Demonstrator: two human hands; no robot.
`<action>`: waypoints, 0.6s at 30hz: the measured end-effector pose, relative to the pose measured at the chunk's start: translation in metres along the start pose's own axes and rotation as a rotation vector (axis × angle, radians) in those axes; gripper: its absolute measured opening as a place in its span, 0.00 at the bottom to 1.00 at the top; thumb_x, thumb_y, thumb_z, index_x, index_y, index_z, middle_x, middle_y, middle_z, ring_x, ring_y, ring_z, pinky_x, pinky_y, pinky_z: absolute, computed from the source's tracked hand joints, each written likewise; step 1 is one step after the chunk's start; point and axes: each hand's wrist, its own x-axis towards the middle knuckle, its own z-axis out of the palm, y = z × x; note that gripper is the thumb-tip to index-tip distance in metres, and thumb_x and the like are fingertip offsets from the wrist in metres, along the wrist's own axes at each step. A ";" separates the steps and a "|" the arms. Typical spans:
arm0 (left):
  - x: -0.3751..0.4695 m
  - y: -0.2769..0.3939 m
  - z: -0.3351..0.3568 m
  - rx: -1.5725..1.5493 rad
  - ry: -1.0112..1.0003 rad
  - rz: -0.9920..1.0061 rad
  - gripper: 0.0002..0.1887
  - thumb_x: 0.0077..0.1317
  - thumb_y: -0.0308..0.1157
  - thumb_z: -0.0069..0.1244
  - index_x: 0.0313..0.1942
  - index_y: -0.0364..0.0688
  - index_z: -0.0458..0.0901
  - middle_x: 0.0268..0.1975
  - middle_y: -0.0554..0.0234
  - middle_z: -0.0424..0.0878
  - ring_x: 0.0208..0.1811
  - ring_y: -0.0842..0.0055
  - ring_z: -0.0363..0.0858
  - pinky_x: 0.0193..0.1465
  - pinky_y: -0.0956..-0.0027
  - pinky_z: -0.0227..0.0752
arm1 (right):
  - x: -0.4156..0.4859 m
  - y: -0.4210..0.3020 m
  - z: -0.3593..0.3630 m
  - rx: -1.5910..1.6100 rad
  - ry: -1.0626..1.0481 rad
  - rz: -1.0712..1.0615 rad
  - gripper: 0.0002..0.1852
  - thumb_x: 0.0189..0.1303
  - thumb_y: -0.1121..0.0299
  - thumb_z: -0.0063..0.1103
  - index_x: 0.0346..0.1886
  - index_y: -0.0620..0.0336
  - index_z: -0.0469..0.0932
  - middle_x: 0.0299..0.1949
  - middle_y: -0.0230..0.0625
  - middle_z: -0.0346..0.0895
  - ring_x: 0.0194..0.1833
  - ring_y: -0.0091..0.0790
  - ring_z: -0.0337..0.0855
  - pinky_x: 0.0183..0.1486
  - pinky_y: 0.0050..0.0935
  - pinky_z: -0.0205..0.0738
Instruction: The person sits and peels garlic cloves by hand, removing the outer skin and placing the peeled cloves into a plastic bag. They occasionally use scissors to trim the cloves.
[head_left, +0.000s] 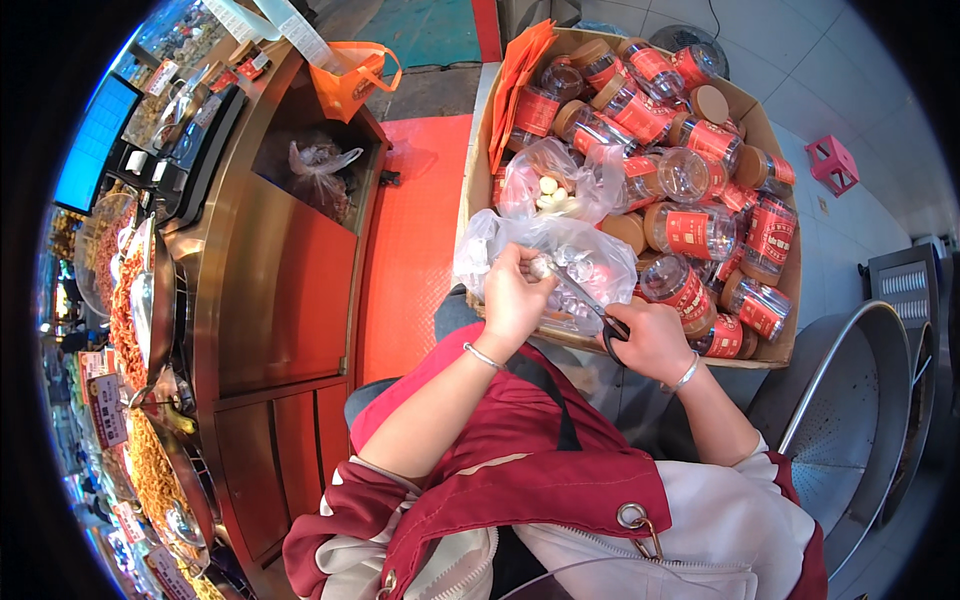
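Note:
My left hand pinches a small whitish piece, possibly a garlic clove, between thumb and fingertips. In my right hand is a pair of scissors with dark handles, their blade tips at that piece. Both hands are above a clear plastic bag, whose contents are hard to make out. Just beyond it, a second clear plastic bag holds several pale, rounded pieces that look like peeled garlic cloves. Both bags rest on plastic jars with brown lids and red labels, piled in a cardboard box.
Orange folded bags stand at the box's far left corner. A metal counter with food pans runs along the left, an orange tote bag at its end. Large metal basin stands right; a pink stool lies beyond.

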 end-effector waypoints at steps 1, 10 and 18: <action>0.000 0.000 0.000 -0.003 0.011 0.008 0.19 0.47 0.23 0.64 0.38 0.31 0.74 0.33 0.58 0.82 0.33 0.79 0.80 0.38 0.75 0.77 | 0.002 0.000 -0.001 -0.022 -0.020 -0.012 0.09 0.47 0.65 0.60 0.29 0.59 0.79 0.22 0.46 0.77 0.29 0.50 0.78 0.33 0.44 0.71; 0.000 -0.007 0.002 -0.036 0.073 0.072 0.18 0.44 0.20 0.63 0.35 0.32 0.74 0.29 0.60 0.79 0.28 0.78 0.79 0.34 0.74 0.75 | 0.005 0.006 0.003 -0.075 -0.083 -0.105 0.10 0.45 0.67 0.59 0.30 0.61 0.78 0.22 0.47 0.76 0.29 0.53 0.78 0.34 0.46 0.72; 0.002 -0.008 0.000 -0.129 -0.001 0.023 0.17 0.46 0.20 0.63 0.35 0.32 0.74 0.29 0.61 0.80 0.29 0.82 0.78 0.34 0.77 0.75 | 0.002 0.014 0.000 -0.132 -0.049 -0.165 0.14 0.43 0.68 0.60 0.36 0.61 0.78 0.24 0.46 0.77 0.30 0.50 0.80 0.34 0.45 0.73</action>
